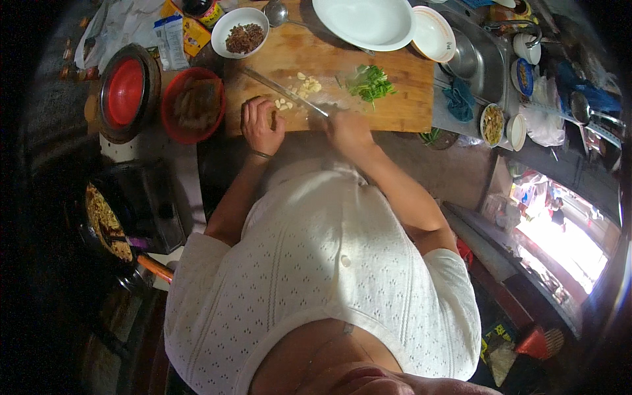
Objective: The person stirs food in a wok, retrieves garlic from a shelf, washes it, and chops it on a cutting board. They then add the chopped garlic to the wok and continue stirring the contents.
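Note:
My right hand (350,131) grips a knife at the front edge of the wooden cutting board (410,106). Its long blade (284,91) slants up and left across the board, seen nearly edge-on. Near the board's front left corner rests my left hand (261,126), palm down, thumb spread from the fingers, nothing visible in it. A few garlic pieces (283,104) lie just right of its fingertips, on the near side of the blade. Beyond the blade is a larger pile of cut garlic (308,85). Chopped green scallions (370,84) are heaped farther right.
A white bowl of dark minced food (244,39), a metal ladle (276,12) and a large white bowl (365,22) line the far side. Red basins (170,106) stand left, above a wok of food (106,222). A metal sink (489,64) is at right.

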### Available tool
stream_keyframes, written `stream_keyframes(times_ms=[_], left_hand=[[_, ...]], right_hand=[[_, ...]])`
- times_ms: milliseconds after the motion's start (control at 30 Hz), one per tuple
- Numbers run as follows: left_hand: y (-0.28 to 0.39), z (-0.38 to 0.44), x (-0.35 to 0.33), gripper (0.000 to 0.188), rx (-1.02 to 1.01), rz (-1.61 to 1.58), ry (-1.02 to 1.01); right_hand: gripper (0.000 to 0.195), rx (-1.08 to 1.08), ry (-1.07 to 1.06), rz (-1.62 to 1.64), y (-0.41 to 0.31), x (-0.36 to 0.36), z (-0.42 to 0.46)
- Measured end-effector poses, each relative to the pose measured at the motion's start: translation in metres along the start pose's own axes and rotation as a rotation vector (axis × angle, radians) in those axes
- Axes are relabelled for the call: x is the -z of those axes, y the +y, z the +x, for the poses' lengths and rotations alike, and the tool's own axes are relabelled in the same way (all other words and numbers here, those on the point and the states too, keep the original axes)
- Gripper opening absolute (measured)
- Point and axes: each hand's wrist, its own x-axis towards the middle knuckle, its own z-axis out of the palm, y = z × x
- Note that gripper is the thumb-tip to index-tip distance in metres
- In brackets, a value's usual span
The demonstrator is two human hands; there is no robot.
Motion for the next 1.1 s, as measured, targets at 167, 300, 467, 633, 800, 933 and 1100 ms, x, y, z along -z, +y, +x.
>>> stream_keyframes(times_ms=[167, 300, 467, 633, 800, 933, 1100], left_hand=[[-0.005, -0.006, 0.000, 0.021, 0.003, -0.032, -0.079], [-0.008, -0.006, -0.006, 0.016, -0.017, -0.041, -0.079], [-0.013, -0.010, -0.013, 0.013, -0.038, -0.060, -0.047], [-0.006, -0.007, -0.008, 0.014, 0.029, -0.030, 0.056], [-0.010, -0.008, -0.003, 0.013, 0.002, -0.043, -0.074], [-0.014, -0.010, -0.005, 0.012, -0.023, -0.035, -0.068], [-0.011, -0.008, -0.004, 0.011, -0.033, -0.043, -0.068]], right_hand=[[0.025, 0.053, 0.089, 0.043, -0.004, 0.001, -0.005], [0.024, 0.114, 0.180, 0.147, -0.004, -0.013, -0.005], [0.025, 0.074, 0.063, -0.039, 0.000, -0.020, 0.001], [0.022, 0.108, 0.120, 0.149, 0.001, -0.004, -0.005], [0.024, 0.089, 0.103, 0.098, 0.005, -0.020, -0.002], [0.023, 0.054, -0.018, -0.113, -0.003, -0.028, 0.006], [0.024, 0.088, 0.081, -0.014, -0.008, -0.008, -0.004]])
